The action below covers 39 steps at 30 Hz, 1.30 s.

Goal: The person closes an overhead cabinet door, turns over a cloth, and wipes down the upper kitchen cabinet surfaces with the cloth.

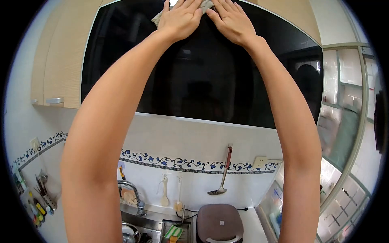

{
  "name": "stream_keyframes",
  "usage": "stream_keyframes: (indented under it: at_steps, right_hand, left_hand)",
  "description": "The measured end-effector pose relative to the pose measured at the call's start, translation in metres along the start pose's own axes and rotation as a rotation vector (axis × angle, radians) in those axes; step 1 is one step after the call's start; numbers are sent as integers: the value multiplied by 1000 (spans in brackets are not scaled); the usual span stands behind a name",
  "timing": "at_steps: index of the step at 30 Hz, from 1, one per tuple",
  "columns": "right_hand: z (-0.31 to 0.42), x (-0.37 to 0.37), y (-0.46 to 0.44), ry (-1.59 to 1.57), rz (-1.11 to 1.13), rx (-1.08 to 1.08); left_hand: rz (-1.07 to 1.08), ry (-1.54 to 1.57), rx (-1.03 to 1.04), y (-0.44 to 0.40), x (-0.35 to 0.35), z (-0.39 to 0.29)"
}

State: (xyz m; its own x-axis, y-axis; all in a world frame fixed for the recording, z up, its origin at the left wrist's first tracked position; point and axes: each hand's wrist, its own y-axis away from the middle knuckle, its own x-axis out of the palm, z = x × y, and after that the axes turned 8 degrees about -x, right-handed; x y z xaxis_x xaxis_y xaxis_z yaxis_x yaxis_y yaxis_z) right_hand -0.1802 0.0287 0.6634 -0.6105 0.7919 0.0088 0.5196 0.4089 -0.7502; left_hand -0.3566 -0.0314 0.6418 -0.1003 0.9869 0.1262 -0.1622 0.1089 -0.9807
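Both my arms reach up to a glossy black cabinet panel (194, 77). At its top edge, my left hand (181, 18) lies with fingers stretched out over a pale, crumpled cloth (157, 18), pressing it against the panel. Part of the cloth sticks out left of that hand and another bit shows between the two hands. My right hand (230, 20) is beside it, fingers extended and flat, touching the cloth's right end. The uppermost fingertips are cut off by the frame's top edge.
Light wood cabinets (65, 52) flank the panel. Below, a ladle (223, 178) and wooden utensils (165, 192) hang on the tiled wall. A faucet (140, 208), a green-striped sponge (174, 231) and a brown lidded appliance (220, 222) are underneath. A framed glass window (344, 121) stands right.
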Motion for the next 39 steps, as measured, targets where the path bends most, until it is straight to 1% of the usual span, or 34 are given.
stream_keyframes:
  at_steps: [9, 11, 12, 14, 15, 17, 18, 20, 22, 26, 32, 39]
  right_hand:
    - [-1, 3, -14, 6, -17, 7]
    - [-2, 5, -14, 14, -39, 3]
    - [-1, 5, -14, 29, -38, 3]
    - [1, 7, -15, 44, -37, 2]
    - [2, 8, -15, 46, -44, 9]
    - [5, 11, -15, 49, -50, 21]
    - [6, 12, -16, 55, -72, 24]
    - [8, 23, -17, 60, -96, 29]
    - [10, 36, -18, 113, -292, 9]
    - [16, 39, -15, 123, -281, 32]
    - [35, 25, -6, 122, -191, 64]
    - [54, 27, 2, 119, -220, 71]
  left_hand:
    - [-10, -5, -32, -10, 0, 7]
    - [28, -17, -38, -12, -3, 7]
    - [28, -13, -39, -14, 6, 11]
    - [-61, -394, -51, -22, 33, 22]
    - [-61, -392, -52, -19, 25, 19]
    - [10, -5, -21, -10, -2, 11]
    - [10, -5, -18, -11, 2, 15]
    - [-151, -57, 47, -13, 23, 28]
    - [-160, -53, 75, -11, 23, 32]
    - [-165, -43, 85, -6, 22, 34]
    - [-159, -43, 109, 5, 16, 38]
    - [-150, -10, 128, 18, 9, 43]
